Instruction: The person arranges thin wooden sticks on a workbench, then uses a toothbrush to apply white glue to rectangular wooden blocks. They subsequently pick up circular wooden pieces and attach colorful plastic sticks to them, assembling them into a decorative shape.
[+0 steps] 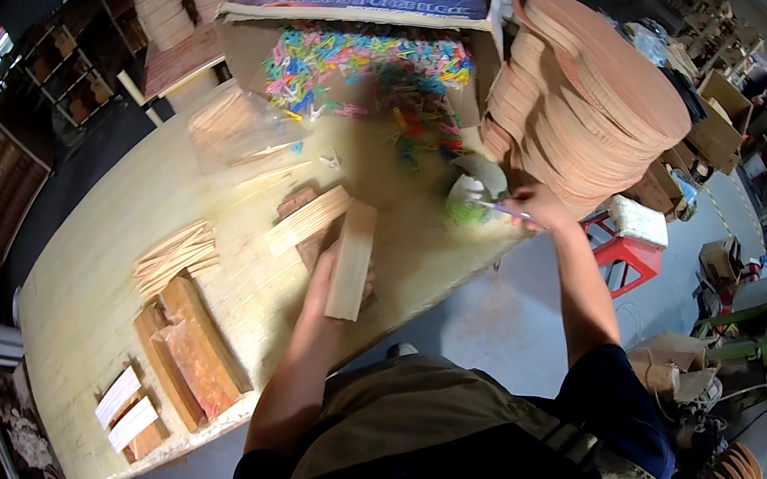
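Pale wooden block [350, 260], long and flat, lying at the near edge of the workbench [92, 319], one end against a bundle of thin slats [307, 220]. Left hand [328, 284] beneath and around the block, fingers wrapped on its lower half, thumb hidden. Right hand [535, 211] beyond the bench corner, fingers pinched narrow on a small slim tool or clip [498, 210], exact kind too small to tell, just beside a green-and-white wad [469, 202]. Step in hand, by judgement: steadying the block while fetching a small piece from the right. Next move likely calling for bringing the right hand back across the corner without brushing the tall leaning stack of round wooden discs [583, 99] close by. Farther out: open cardboard box [369, 29] spilling coloured clips [365, 65] onto the bench; loose fan of slats [175, 254]; reddish boards [191, 348] at left; white strips [126, 409] near the bench end; red stool [622, 255] on the floor.
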Action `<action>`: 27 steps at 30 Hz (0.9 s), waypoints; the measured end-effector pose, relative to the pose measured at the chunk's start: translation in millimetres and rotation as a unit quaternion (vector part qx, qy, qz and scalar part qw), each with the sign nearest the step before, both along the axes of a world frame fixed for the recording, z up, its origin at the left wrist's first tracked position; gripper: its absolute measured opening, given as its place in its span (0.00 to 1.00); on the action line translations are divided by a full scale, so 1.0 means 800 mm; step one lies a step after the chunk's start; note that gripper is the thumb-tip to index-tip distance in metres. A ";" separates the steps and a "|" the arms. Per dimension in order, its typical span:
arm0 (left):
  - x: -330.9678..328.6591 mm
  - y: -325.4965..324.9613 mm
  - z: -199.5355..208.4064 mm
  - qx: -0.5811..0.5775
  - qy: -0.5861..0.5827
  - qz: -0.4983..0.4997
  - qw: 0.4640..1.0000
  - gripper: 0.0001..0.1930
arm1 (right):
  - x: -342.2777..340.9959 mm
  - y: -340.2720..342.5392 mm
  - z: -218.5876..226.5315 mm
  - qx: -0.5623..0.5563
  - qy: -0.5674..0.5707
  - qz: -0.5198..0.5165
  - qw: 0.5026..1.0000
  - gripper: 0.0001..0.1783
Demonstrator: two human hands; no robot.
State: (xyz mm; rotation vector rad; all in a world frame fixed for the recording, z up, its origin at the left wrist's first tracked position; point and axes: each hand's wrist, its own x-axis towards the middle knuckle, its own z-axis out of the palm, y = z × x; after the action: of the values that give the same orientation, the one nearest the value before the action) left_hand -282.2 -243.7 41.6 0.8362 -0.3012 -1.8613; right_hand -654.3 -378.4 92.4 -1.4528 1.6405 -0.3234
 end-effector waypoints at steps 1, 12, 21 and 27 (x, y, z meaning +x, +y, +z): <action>0.000 0.001 0.001 0.003 0.071 -0.015 0.997 0.25 | 0.003 0.014 0.009 0.007 -0.063 -0.012 0.998 0.11; -0.045 0.005 0.053 0.006 0.282 0.011 0.959 0.23 | 0.171 0.174 0.026 -0.572 0.052 0.172 0.800 0.14; -0.031 0.025 0.076 -0.053 0.212 -0.042 0.975 0.25 | 0.161 0.121 0.024 -0.472 -0.063 0.011 0.879 0.10; -0.007 0.030 0.072 -0.031 0.222 0.035 0.974 0.25 | 0.184 0.167 0.044 -0.489 -0.089 0.214 0.841 0.10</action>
State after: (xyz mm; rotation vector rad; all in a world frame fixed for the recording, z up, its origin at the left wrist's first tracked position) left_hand -287.5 -219.5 99.2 0.3640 -0.0467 -1.9031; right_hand -507.2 -244.5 127.7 -2.3857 0.9286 -1.1065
